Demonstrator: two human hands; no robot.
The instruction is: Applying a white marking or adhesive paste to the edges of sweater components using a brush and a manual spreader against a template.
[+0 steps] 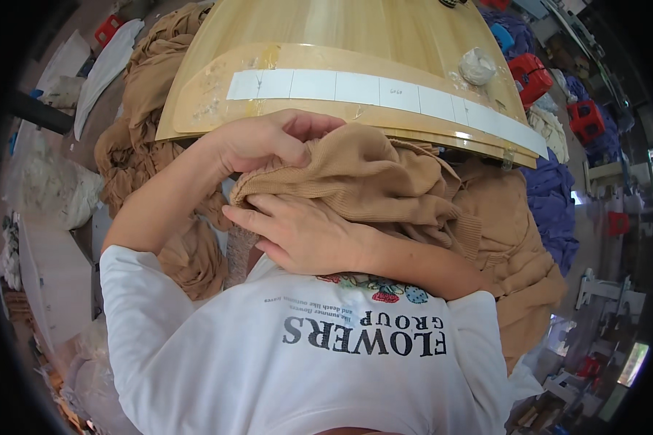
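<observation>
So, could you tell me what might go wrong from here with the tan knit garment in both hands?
The tan knit garment is bunched between the left hand and right hand, so it may crease or stretch at the ribbed edge. It hangs off the wooden table edge over more tan fabric, so it could slip down and get mixed into that pile.

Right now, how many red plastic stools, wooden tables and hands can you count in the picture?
Red plastic stools: 4
Pale wooden table with a white paper strip along its edge: 1
Hands gripping the tan knitted garment: 2, left hand and right hand
Total: 7
</observation>
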